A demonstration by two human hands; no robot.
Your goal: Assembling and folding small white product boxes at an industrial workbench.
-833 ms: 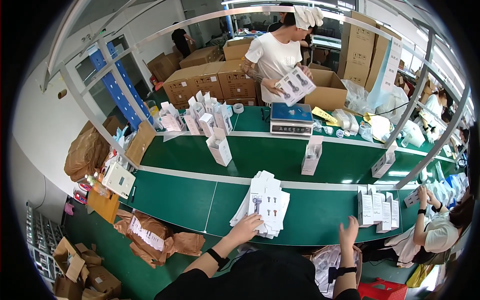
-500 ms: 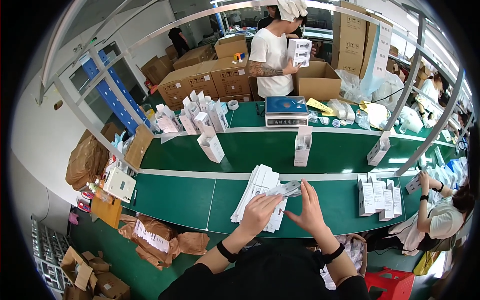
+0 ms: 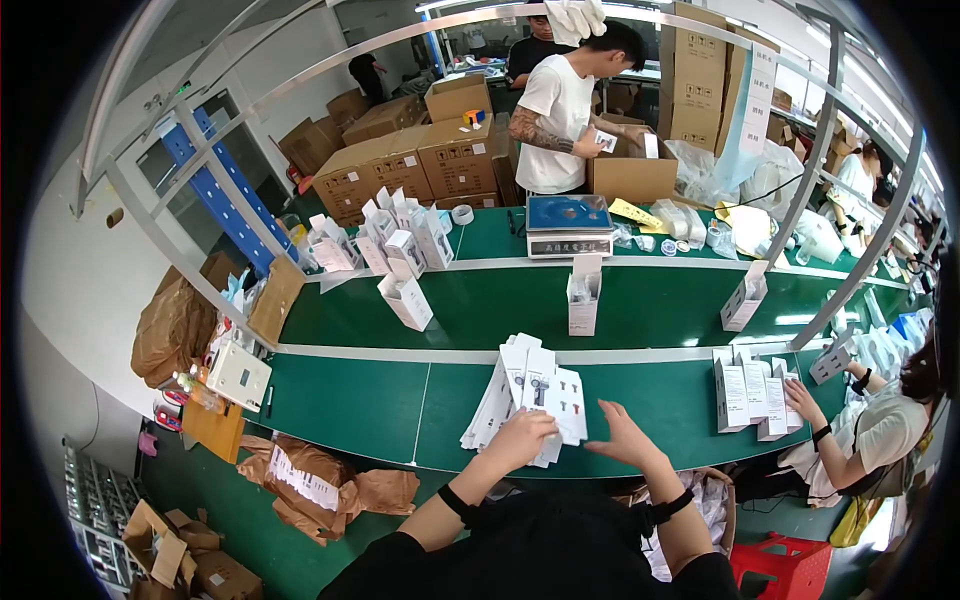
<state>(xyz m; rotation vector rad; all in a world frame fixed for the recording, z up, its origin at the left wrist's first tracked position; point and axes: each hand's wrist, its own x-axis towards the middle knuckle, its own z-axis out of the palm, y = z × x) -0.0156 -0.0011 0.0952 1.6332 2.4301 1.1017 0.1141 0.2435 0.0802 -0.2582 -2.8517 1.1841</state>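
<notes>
Over a pile of flattened white cartons (image 3: 482,420) my left hand (image 3: 522,442) is closed, its fingers curled on a flattened carton (image 3: 570,400) printed with small pictures. That carton lies flat and unfolded on top of the pile, tilted toward the right. My right hand (image 3: 626,440) hovers just right of it, fingers spread, holding nothing. The left fingertips are partly hidden by the hand.
Upright open boxes (image 3: 583,305) stand on the green belt (image 3: 500,305) beyond a pale rail. Several white boxes (image 3: 735,395) stand to the right beside a co-worker's hand (image 3: 803,400). Across, a person (image 3: 550,120) works at a cardboard box (image 3: 632,178) behind a scale (image 3: 568,225).
The carton between my hands has come down flat onto the pile, and both hands have lowered. Boxes on the belt have shifted left. The person opposite has lowered boxes toward the cardboard box.
</notes>
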